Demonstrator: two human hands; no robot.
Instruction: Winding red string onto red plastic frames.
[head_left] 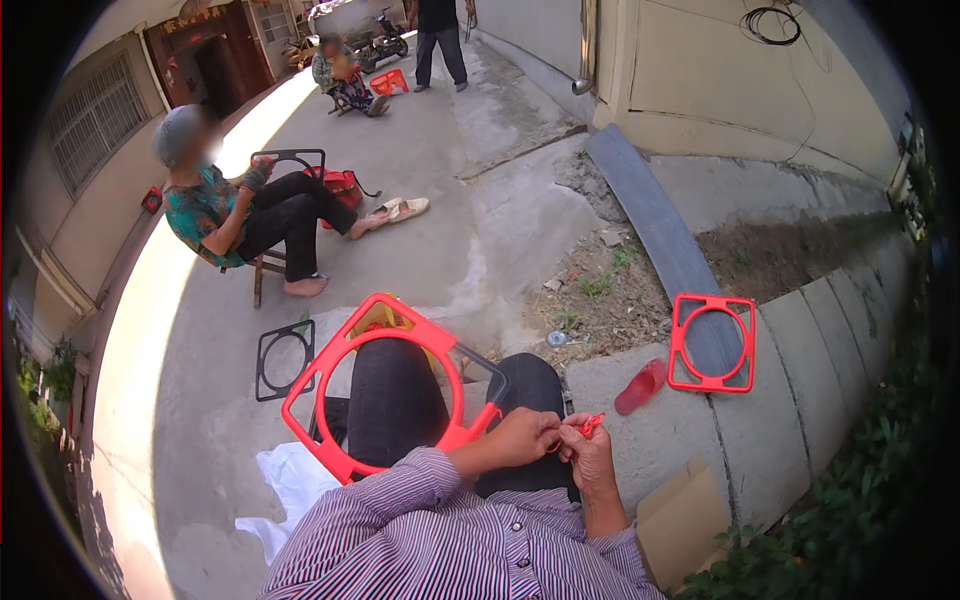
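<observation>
Red square frame with round opening [455, 437] lay slanted across thighs [395, 400]; shifting knees might have tipped it off. Right hand [590, 458] pinched small red piece [592, 424]; loosened fingers could have dropped it. Left hand [527, 437] bent alongside, grip unclear.

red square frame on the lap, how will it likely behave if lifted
Probably stiff: the red square frame keeps its shape across the thighs. Likely light for its size, as its middle is a wide round opening. It may slip if nudged, lying over rounded thighs.
</observation>
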